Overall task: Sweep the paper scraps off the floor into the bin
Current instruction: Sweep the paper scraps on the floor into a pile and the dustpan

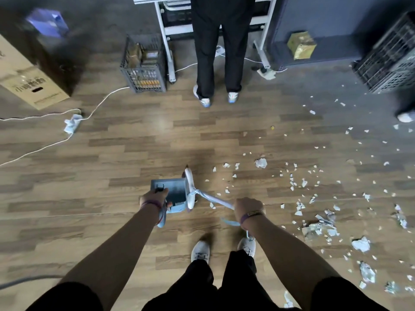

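Scraps sit right of my right hand gripping the broom, left hand grips dustpan; hasty strokes might scatter them.

Wood-plank floor, paper scraps scattered right, white cable and power strip left, cardboard box

Paper scraps: white, torn, mostly tiny, few crumpled lumps. Scattered over wood floor on right, thickest lower right, sparse near broom.
Dustpan: blue-grey, boxy, centre; left hand grips its handle.
Broom: pale head just beside dustpan's right wall; light-blue handle slants right into right hand.
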`<state>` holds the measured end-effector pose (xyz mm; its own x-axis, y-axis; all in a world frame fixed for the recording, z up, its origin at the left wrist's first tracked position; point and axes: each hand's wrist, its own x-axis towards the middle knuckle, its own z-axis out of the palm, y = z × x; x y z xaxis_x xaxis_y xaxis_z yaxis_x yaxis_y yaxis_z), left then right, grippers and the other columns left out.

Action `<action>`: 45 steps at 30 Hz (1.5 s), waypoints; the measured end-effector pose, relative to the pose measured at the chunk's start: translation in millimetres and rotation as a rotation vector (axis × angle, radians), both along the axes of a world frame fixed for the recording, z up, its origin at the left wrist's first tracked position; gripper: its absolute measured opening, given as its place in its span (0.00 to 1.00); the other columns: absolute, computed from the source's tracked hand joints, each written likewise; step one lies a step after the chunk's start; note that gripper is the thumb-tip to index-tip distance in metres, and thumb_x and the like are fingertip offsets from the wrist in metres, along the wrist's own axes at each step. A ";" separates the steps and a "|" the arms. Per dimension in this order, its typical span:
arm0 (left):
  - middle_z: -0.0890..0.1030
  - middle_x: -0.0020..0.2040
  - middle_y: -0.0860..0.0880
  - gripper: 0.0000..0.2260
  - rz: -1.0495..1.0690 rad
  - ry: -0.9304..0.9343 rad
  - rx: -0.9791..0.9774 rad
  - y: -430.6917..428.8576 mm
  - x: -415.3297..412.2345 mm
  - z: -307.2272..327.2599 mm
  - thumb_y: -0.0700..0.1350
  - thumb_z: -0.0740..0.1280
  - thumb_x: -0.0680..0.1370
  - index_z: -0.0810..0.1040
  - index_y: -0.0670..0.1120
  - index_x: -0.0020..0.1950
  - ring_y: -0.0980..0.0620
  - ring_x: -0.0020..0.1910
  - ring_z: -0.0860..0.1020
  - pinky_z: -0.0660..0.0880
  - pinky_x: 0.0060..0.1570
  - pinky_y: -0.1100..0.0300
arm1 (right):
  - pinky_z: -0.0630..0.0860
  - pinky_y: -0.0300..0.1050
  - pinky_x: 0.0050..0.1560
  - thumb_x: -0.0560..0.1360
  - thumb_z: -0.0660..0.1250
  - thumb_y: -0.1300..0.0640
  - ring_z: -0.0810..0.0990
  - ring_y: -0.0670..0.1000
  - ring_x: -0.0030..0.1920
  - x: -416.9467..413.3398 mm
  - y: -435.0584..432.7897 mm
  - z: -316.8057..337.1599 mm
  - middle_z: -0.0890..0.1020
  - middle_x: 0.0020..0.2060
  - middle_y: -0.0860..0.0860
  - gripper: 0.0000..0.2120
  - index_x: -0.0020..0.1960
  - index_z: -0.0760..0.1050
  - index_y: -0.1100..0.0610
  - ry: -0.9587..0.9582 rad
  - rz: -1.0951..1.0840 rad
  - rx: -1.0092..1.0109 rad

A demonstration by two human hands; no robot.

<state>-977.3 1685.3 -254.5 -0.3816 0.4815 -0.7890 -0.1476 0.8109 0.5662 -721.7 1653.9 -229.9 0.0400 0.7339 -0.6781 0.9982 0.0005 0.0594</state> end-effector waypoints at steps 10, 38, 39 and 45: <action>0.78 0.36 0.42 0.04 -0.278 0.076 -0.019 45.9 138.9 -8.8 0.42 0.65 0.78 0.75 0.42 0.47 0.54 0.16 0.76 0.72 0.32 0.60 | 0.74 0.49 0.59 0.76 0.61 0.57 0.76 0.54 0.63 183.2 -0.6 1.2 0.79 0.62 0.51 0.17 0.64 0.74 0.53 -0.131 -0.210 -0.102; 0.72 0.30 0.47 0.04 -0.233 0.071 0.166 138.0 284.6 15.3 0.40 0.66 0.77 0.73 0.41 0.44 0.56 0.15 0.72 0.71 0.29 0.58 | 0.75 0.47 0.57 0.77 0.60 0.58 0.78 0.53 0.61 288.2 70.1 70.2 0.79 0.60 0.51 0.16 0.64 0.74 0.53 -0.154 -0.274 0.117; 0.74 0.27 0.47 0.05 -0.213 0.084 0.166 143.4 272.4 13.9 0.40 0.66 0.77 0.73 0.41 0.43 0.56 0.15 0.72 0.71 0.30 0.58 | 0.75 0.47 0.57 0.76 0.62 0.57 0.78 0.53 0.61 273.1 82.5 69.7 0.79 0.60 0.51 0.16 0.63 0.74 0.53 -0.132 -0.246 0.121; 0.73 0.27 0.45 0.06 -0.114 0.140 0.136 185.1 188.6 3.6 0.43 0.65 0.77 0.74 0.41 0.43 0.57 0.11 0.70 0.72 0.24 0.62 | 0.73 0.48 0.57 0.75 0.64 0.55 0.78 0.54 0.59 178.2 155.8 51.9 0.80 0.57 0.51 0.14 0.60 0.75 0.54 0.000 -0.080 0.155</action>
